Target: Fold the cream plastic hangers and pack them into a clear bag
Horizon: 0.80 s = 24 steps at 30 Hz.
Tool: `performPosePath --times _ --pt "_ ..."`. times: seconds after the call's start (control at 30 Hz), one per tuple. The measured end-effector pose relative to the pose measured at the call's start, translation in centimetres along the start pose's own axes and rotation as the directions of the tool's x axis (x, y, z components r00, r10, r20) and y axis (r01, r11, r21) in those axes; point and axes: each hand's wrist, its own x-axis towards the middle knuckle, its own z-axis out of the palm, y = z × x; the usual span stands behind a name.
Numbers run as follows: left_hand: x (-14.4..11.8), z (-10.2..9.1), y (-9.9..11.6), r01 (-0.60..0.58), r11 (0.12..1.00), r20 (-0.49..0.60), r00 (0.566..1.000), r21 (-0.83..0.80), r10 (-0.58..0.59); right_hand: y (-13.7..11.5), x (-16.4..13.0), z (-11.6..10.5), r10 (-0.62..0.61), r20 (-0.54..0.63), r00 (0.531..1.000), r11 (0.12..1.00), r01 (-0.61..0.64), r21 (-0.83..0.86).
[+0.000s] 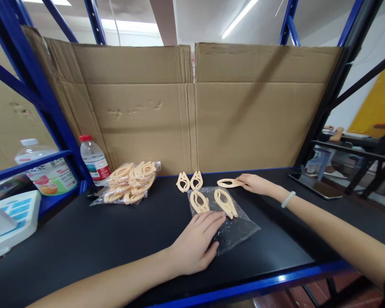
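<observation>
No lettering could be read. The red-capped water bottle (94, 160) carried a red-and-white label, and the larger bottle (45, 169) to its left bore printed characters, both too blurred to make out.

Both forearms are bare, with no sleeves in sight. The right hand (256, 184), out at one o'clock, wears a white beaded bracelet (288, 199) at the wrist. The left hand (197, 246) wears nothing.

Glossy clear plastic bag (234, 229); matt black table (93, 239); rough cardboard (186, 107).
</observation>
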Motion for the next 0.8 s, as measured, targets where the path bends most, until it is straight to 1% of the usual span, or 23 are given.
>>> performPosePath --times 0.07,0.1,0.17,0.23,0.3,0.33,0.37,0.4,0.43,0.5,0.57,0.63,0.7,0.73,0.77,0.8 --pt "0.0 0.0 0.0 0.0 1.0 -0.003 1.0 0.001 0.0 0.0 -2.3 -0.4 -0.027 -0.006 1.0 0.999 0.027 0.019" --pt "0.0 0.0 0.0 0.0 1.0 -0.007 1.0 0.002 0.0 -0.1 -3.4 -0.7 -0.035 -0.04 0.999 0.999 0.036 0.031" --pt "0.0 0.1 -0.1 0.0 1.0 -0.013 1.0 0.004 0.0 -0.8 -5.4 -1.5 -0.012 -0.18 0.984 0.999 0.021 0.048" --pt "0.0 0.2 -0.2 -0.001 1.0 -0.015 1.0 0.007 0.001 -2.3 -7.1 -2.8 0.019 -0.339 0.941 0.999 -0.002 0.051" --pt "0.0 0.2 -0.2 0.001 1.0 -0.016 1.0 0.007 -0.001 -4.6 -8.5 -4.6 0.054 -0.477 0.877 0.998 -0.038 0.042" --pt "0.0 0.3 -0.2 0.003 1.0 -0.018 1.0 0.007 -0.003 -6.0 -9.1 -5.7 0.061 -0.526 0.849 0.998 -0.049 0.035" --pt "0.0 0.3 -0.2 0.005 1.0 -0.022 1.0 0.006 -0.005 -7.5 -9.6 -6.7 0.063 -0.555 0.829 0.998 -0.055 0.031" --pt "0.0 0.3 -0.2 0.008 1.0 -0.025 1.0 0.006 -0.008 -9.1 -10.1 -7.6 0.042 -0.575 0.817 0.999 -0.035 0.023" --pt "0.0 0.3 -0.2 0.012 1.0 -0.029 1.0 0.006 -0.011 -10.7 -10.5 -8.4 0.008 -0.572 0.82 1.0 0.008 0.026" --pt "0.0 0.3 -0.2 0.017 1.0 -0.039 0.999 0.008 -0.017 -13.8 -11.2 -9.5 -0.082 -0.505 0.859 0.992 0.122 0.045" --pt "0.0 0.3 -0.2 0.015 1.0 -0.044 0.999 0.014 -0.015 -16.2 -11.4 -9.5 -0.204 -0.4 0.893 0.97 0.239 0.039" --pt "0.0 0.4 -0.2 0.011 1.0 -0.049 0.999 0.021 -0.01 -17.6 -10.9 -8.5 -0.315 -0.319 0.894 0.943 0.333 0.003" --pt "0.0 0.4 -0.2 0.011 1.0 -0.053 0.999 0.027 -0.009 -18.0 -9.5 -6.7 -0.395 -0.279 0.875 0.918 0.386 -0.089" --pt "0.0 0.4 -0.2 0.013 0.999 -0.056 0.998 0.03 -0.011 -17.9 -8.7 -5.6 -0.431 -0.271 0.861 0.902 0.402 -0.157" --pt "0.0 0.4 -0.1 0.014 0.999 -0.057 0.998 0.032 -0.012 -17.5 -7.8 -4.5 -0.447 -0.27 0.853 0.89 0.392 -0.234" --pt "0.0 0.4 -0.1 0.017 0.999 -0.055 0.998 0.034 -0.015 -17.1 -6.8 -3.4 -0.438 -0.246 0.865 0.884 0.364 -0.294"
